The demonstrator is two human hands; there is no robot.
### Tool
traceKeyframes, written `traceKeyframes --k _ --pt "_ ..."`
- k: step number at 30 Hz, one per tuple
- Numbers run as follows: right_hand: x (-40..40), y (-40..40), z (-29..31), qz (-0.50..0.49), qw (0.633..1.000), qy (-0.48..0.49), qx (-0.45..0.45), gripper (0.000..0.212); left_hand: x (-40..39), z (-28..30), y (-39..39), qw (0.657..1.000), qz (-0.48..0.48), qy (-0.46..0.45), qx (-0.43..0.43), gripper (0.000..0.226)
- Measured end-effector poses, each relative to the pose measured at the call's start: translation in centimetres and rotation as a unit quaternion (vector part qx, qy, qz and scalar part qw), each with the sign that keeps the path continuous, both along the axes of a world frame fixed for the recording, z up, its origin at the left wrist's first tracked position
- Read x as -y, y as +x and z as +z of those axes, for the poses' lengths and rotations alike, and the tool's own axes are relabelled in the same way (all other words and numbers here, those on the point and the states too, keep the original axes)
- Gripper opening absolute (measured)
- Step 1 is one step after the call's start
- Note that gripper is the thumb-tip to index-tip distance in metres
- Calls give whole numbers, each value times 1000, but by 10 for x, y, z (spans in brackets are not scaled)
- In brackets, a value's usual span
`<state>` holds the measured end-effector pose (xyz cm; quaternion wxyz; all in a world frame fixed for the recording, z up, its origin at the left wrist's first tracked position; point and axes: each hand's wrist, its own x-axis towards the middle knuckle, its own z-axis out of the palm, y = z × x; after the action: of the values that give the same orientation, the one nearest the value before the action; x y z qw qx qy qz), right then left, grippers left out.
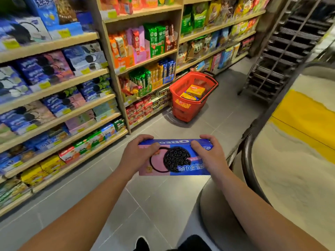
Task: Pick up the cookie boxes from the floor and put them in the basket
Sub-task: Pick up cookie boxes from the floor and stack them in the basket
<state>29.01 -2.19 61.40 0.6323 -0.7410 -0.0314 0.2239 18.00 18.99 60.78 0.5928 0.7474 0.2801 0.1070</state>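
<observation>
A shop aisle with a grey tiled floor [155, 205] runs between long wooden shelves [54, 87] of snack packets on the left and a large round bin of white grain [290, 160] on the right.

Both hands are clamped on one cookie box [175, 157], a pink and blue carton held flat at about waist height, well clear of the floor. The left hand [139, 153] grips its left end and the right hand [208, 153] its right end, fingers curled over the far edge and thumbs lying on the printed face. Holding the long box by both ends probably keeps it level and steady while it is carried; the print faces away from the person, so it reads upside down from here.

The red basket [178, 105] stands on the floor farther down the aisle, close against the shelf foot and well apart from the box. Yellow boxes [195, 90] already lie inside it, with room left on top. The tiles between look open. The curved rim of the bin bulges in from the right and a dark metal rack [282, 51] stands beyond it, so the likely route keeps to the shelf side. No other cookie box is visible on the floor.
</observation>
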Motion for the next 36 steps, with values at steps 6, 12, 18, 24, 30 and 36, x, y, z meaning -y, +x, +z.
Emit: traceKeyframes --k 6,12,18,24,30,36 --pt "-46 76 -15 -39 999 4 -24 43 -51 -11 93 999 -29 -23 -23 36" --pt "-85 198 -47 -59 998 -18 -16 41 -93 -39 221 997 -41 1 -60 38" --pt "-112 350 -51 -42 998 -34 -38 44 -120 -50 365 997 -30 -6 -71 38" --pt "-123 473 -61 -39 995 -86 -29 44 -129 -67 485 996 -39 -21 -82 26" --pt "-146 616 -83 -50 989 -134 -30 42 -153 -104 632 994 -47 -58 -77 25" --pt "-188 764 -95 -58 982 -175 -51 44 -196 -117 782 984 -84 -126 -96 28"
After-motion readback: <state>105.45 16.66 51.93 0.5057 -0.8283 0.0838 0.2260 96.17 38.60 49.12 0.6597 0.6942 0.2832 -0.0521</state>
